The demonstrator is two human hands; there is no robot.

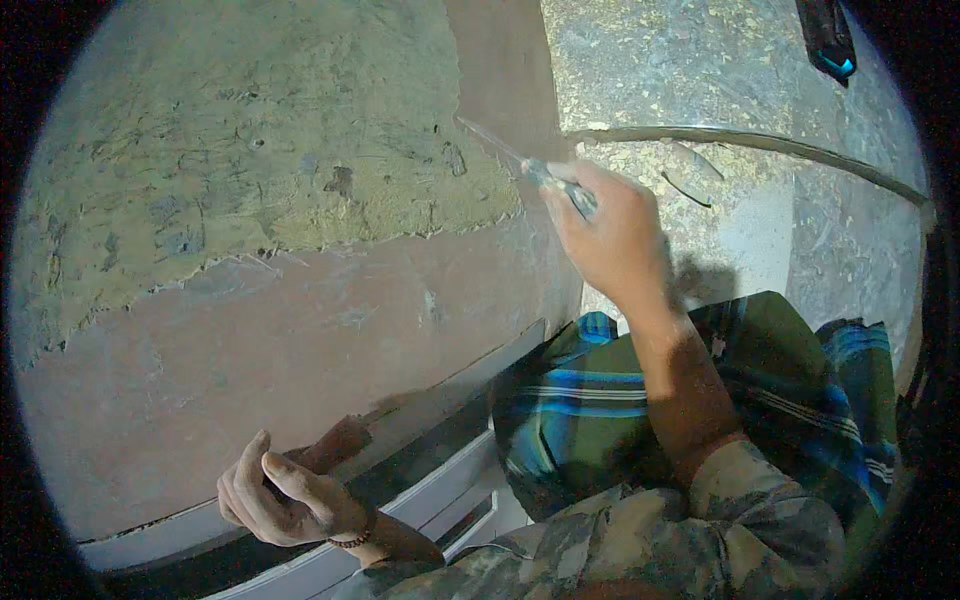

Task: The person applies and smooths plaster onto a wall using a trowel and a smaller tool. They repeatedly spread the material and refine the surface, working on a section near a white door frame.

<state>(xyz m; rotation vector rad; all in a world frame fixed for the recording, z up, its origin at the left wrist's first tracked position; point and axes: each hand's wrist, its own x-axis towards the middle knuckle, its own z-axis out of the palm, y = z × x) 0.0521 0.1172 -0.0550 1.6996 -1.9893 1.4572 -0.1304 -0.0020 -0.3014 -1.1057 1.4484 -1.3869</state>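
Left of and beyond the right hand [612,230]: greenish-grey layer [250,130], rough and pitted, with dark gouges and a ragged outline. Bordering it, flat panel [330,320], matte brown, marked with pale scuffs. Right of the grip, speckled surface [660,70] in worn grey and yellow, crossed by a long narrow strip [740,136], bowed in this fisheye view. Just right of the knuckles, thin dark curved piece [685,190]. Below the grip, soft green cloth [560,440] with blue and white stripes; nearer still, camouflage sleeve [640,530].

Edges: ragged margin of the layer in two runs, one leading away, one leading left, meeting at a corner just left of the grip. Narrow bare band of panel between that corner and the panel's right edge, partly under the right hand; broader bare brown stretch toward the left hand [285,495]. White slatted piece [450,510] just beyond the panel's near edge, right of the left hand.

Grip: right hand closed firmly around the handle of a slim tool [530,167], with thin blade [490,140] aimed left and away, tip at the layer's margin. Rather blurred there; cannot tell whether touching or just above. Left hand well apart, lower left, loosely curled with fingers parted, over the panel's near edge; beaded bracelet [350,541] at the wrist.
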